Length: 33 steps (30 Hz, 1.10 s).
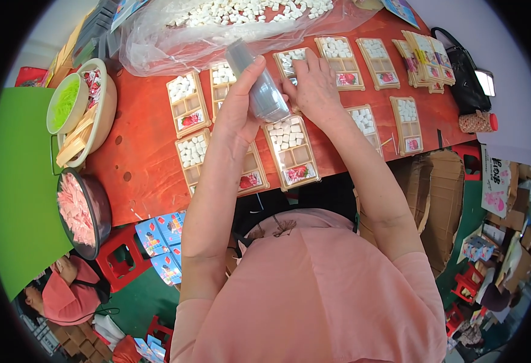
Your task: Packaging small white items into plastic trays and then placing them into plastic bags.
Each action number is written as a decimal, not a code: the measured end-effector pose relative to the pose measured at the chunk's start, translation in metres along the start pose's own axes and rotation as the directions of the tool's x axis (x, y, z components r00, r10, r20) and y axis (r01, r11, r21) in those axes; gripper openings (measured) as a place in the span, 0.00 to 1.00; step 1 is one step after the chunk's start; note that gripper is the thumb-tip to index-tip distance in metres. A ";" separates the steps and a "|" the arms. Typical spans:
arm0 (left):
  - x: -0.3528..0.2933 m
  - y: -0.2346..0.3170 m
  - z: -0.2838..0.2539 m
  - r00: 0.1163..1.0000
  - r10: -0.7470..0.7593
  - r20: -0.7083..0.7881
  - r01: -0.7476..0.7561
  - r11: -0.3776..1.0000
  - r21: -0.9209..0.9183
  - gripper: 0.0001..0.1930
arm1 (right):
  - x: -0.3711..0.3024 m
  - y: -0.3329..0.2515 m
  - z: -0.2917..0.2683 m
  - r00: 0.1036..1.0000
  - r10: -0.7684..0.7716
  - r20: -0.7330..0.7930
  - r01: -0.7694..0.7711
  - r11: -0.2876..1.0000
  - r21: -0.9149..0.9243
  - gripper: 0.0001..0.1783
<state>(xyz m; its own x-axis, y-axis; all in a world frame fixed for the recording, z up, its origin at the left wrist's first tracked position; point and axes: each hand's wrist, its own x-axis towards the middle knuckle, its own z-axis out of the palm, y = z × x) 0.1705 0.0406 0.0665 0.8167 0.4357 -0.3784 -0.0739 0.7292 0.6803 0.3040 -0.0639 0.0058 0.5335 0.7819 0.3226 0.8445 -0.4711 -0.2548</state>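
Clear plastic stack (269,97) fills left fingers (252,71); right fingers (312,60) bend over tray (278,64), grip unclear.

bright light covers the worktop (144,130), the plastic sheet (149,43) glints at upper left, and edges bend toward black corners.

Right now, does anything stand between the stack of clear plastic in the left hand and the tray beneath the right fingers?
Partly: the right hand covers much of the tray's near part, close beside the clear plastic stack in the left hand. Toward the tray's far left corner, nothing visible stands between.
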 end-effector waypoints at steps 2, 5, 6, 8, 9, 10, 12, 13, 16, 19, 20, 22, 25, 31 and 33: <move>-0.004 0.001 -0.001 0.998 -0.009 -0.057 0.010 1.000 0.013 0.29 | 0.001 -0.001 -0.001 0.998 -0.035 -0.058 0.035 0.999 0.000 0.26; -0.010 0.004 0.005 0.994 0.053 -0.100 -0.056 0.998 -0.022 0.30 | 0.005 0.001 -0.003 0.999 -0.010 0.040 0.011 1.000 -0.016 0.25; -0.012 0.004 0.003 0.993 0.054 -0.101 -0.057 0.998 -0.023 0.30 | 0.004 0.004 0.001 0.999 -0.035 -0.004 0.035 0.997 -0.070 0.23; -0.019 0.004 -0.004 0.996 0.070 -0.050 -0.071 0.997 -0.035 0.30 | 0.007 0.003 -0.003 0.996 -0.071 -0.046 0.065 0.991 -0.117 0.21; -0.024 0.005 -0.005 0.996 0.074 -0.056 -0.076 0.996 -0.035 0.30 | 0.008 0.004 -0.006 0.995 -0.101 -0.017 0.097 0.982 -0.162 0.18; -0.031 0.005 -0.006 0.993 0.091 -0.073 -0.097 0.992 -0.080 0.29 | 0.010 0.004 -0.010 0.992 -0.128 0.012 0.127 0.970 -0.206 0.16; -0.044 0.008 -0.009 0.989 0.111 -0.097 -0.123 0.985 -0.123 0.29 | 0.013 0.004 -0.015 0.987 -0.159 0.026 0.161 0.961 -0.226 0.14; -0.052 0.009 -0.012 0.986 0.127 -0.105 -0.141 0.980 -0.140 0.29 | 0.014 0.006 -0.016 0.982 -0.183 0.041 0.188 0.949 -0.251 0.12; -0.075 0.014 -0.019 0.981 0.145 -0.129 -0.165 0.972 -0.166 0.29 | 0.020 0.016 -0.020 0.974 -0.228 0.023 0.226 0.943 -0.243 0.11; -0.088 0.012 -0.030 0.984 0.139 -0.109 -0.156 0.974 -0.164 0.29 | 0.022 0.022 -0.025 0.982 -0.189 0.020 0.190 0.972 -0.135 0.12; -0.091 0.009 -0.033 0.976 0.159 -0.146 -0.181 0.973 -0.146 0.29 | 0.022 0.020 -0.027 0.986 -0.160 0.037 0.162 0.985 -0.056 0.12; -0.096 0.007 -0.032 0.966 0.185 -0.181 -0.210 0.969 -0.130 0.29 | 0.016 0.011 -0.033 0.992 -0.128 -0.007 0.128 0.989 0.075 0.13; -0.108 0.001 -0.028 0.968 0.166 -0.189 -0.193 0.972 -0.136 0.29 | -0.004 -0.038 -0.063 0.981 -0.100 0.164 -0.020 0.794 0.607 0.13; -0.115 -0.007 -0.044 0.969 0.213 -0.124 -0.226 0.969 -0.099 0.29 | -0.033 -0.104 -0.093 0.720 -0.394 0.572 -0.516 0.249 0.820 0.10; -0.122 -0.006 -0.045 0.973 0.213 -0.085 -0.220 0.972 -0.083 0.29 | -0.037 -0.101 -0.081 0.704 -0.418 0.574 -0.577 0.136 0.806 0.09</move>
<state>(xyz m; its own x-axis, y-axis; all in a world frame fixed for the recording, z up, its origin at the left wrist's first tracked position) 0.0457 0.0064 0.0801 0.7306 0.6242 -0.2765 -0.2993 0.6569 0.6920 0.2029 -0.0782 0.0939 -0.0051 0.9818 -0.1900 -0.2308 -0.1860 -0.9551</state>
